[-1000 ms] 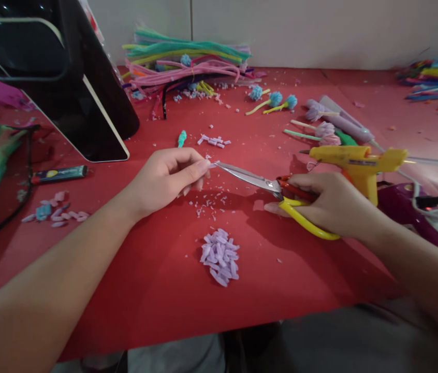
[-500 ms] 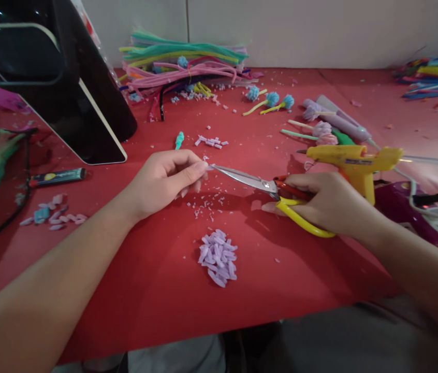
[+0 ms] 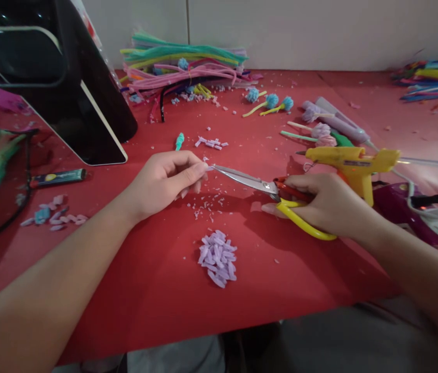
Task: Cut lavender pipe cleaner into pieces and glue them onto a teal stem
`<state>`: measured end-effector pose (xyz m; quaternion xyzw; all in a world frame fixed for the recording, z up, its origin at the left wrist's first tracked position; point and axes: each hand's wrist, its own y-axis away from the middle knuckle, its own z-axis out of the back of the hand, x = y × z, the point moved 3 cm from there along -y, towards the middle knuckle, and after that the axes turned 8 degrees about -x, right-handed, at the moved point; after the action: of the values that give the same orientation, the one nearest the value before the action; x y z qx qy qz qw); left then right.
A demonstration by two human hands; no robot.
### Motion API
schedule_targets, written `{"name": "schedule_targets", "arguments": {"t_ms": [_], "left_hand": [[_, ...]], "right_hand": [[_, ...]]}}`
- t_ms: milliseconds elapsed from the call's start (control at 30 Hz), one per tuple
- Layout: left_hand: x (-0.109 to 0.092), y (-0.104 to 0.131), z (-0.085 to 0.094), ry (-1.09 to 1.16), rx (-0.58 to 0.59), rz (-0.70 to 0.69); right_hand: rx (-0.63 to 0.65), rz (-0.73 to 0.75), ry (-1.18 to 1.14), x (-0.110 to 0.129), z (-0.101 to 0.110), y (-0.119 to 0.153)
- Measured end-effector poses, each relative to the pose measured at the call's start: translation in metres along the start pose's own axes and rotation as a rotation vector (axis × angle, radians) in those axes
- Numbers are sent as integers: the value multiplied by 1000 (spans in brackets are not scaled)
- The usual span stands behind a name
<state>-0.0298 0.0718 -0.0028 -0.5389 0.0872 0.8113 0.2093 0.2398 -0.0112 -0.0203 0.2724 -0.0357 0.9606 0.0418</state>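
Note:
Between thumb and fingers, my left hand (image 3: 174,180) pinches a small lilac piece (image 3: 210,167), mostly hidden by the fingertips. My right hand (image 3: 318,202) is wrapped round scissors (image 3: 256,184) with one red and one yellow handle. Their blade tips meet the lilac piece right at my left fingertips. Tiny trimmings (image 3: 207,204) are scattered on the red table (image 3: 157,290) below the blades. Nearer to me lies a pile of lilac petal-shaped pieces (image 3: 218,258). A few short lilac bits (image 3: 212,143) rest beyond my left hand, beside a small teal twisted piece (image 3: 179,141).
A yellow glue gun (image 3: 353,158) stands just beyond my right hand, near a purple box (image 3: 401,212) with cables. Fuzzy coloured stems (image 3: 188,65) are heaped at the back. At left stand a black object (image 3: 98,114) and a lighter-like tube (image 3: 59,177). Blue pompom flowers (image 3: 272,100) lie behind.
Hardly anything differs: both hands and the scissors keep nearly the same place. The view has shifted very slightly.

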Motion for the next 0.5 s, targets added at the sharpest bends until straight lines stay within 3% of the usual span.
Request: {"name": "schedule_targets", "arguments": {"t_ms": [500], "left_hand": [[1, -1, 1, -27, 1, -5]], "right_hand": [[-11, 22, -10, 0, 0, 0]]}}
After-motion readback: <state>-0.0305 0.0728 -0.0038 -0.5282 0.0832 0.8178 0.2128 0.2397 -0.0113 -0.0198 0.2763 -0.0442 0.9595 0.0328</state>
